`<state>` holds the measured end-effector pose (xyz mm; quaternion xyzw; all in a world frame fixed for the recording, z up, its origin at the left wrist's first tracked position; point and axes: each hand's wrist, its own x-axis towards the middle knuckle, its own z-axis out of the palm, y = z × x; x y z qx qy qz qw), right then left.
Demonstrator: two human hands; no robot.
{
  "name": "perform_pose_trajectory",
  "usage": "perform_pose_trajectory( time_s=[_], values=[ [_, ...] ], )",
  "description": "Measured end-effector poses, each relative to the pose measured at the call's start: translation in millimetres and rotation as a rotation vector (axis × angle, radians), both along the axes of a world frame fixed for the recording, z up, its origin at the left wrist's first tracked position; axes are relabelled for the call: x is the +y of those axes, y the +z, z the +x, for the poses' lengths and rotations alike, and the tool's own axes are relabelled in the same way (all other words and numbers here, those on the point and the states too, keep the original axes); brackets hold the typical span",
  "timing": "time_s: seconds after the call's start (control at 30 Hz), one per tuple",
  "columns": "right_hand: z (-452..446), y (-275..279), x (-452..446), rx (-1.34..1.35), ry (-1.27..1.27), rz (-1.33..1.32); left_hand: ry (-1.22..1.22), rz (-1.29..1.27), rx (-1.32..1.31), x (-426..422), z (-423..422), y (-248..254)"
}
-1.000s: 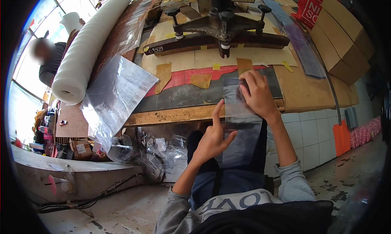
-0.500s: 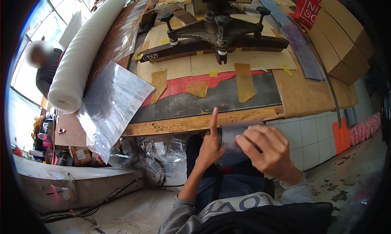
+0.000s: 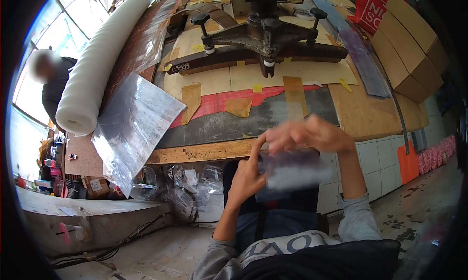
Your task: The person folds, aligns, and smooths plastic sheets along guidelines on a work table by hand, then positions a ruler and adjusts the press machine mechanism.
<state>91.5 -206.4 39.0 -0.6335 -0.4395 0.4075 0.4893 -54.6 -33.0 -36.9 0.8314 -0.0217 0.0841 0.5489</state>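
Head view: "NI SC" marks a red bag (image 3: 365,14), "BOY" the press bar (image 3: 312,53); left hand (image 3: 246,177), thumb and forefinger apart, beside blurred plastic film (image 3: 297,175) above the lap (image 3: 287,227); right hand (image 3: 312,135) smeared, grip unclear.

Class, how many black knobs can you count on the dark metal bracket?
3: a left knob, a middle knob and a right knob, spread across the bracket. Others may be hidden behind.

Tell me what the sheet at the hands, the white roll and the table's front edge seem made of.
Sheet: probably plastic, since it looks partly see-through; blur hides its finish.
White roll: perhaps plastic foam, matte, judging by its softly rippled surface.
Front edge: apparently bare wood, given its yellow-brown tone and dark specks.
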Motion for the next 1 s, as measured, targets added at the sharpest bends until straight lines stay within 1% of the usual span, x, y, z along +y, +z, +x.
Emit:
perform_pose_trajectory(
  time_s=[0.07, 0.1, 0.17, 0.27, 0.33, 0.4, 0.5, 0.6, 0.7, 0.8, 0.9, 1.0],
  values=[
    [1, -2, 21, -0.215, -0.477, -0.168, 0.045, -0.015, 0.061, -2, 1, -9],
    [6, -12, 22, -0.488, -0.490, -0.124, 0.104, 0.057, -0.021, -4, 0, -20],
    [17, -37, 24, -1.033, -0.501, -0.031, 0.057, 0.056, -0.045, -3, 1, -16],
    [7, -40, 27, -1.137, -0.520, -0.120, 0.036, 0.084, -0.121, -1, 5, -18],
    [5, -38, 27, -1.117, -0.525, -0.149, 0.033, 0.080, -0.107, -2, 3, -19],
    [3, -34, 28, -1.119, -0.515, -0.172, 0.028, 0.044, -0.014, -2, 2, -13],
    [1, -43, 28, -1.352, -0.521, -0.108, 0.021, -0.034, 0.181, -2, 0, -3],
    [1, -48, 28, -1.408, -0.537, -0.093, 0.037, 0.097, -0.158, -2, 4, -16],
    [0, -48, 29, -1.422, -0.535, -0.102, 0.048, 0.083, -0.175, -3, 5, -14],
    [0, -50, 29, -1.421, -0.532, -0.103, 0.028, 0.028, -0.027, -3, 1, -8],
    [0, -48, 29, -1.388, -0.530, -0.105, 0.037, 0.030, -0.046, -3, 2, -8],
    [1, -50, 30, -1.227, -0.583, -0.043, 0.051, 0.050, -0.150, -4, 5, -14]
  ],
)
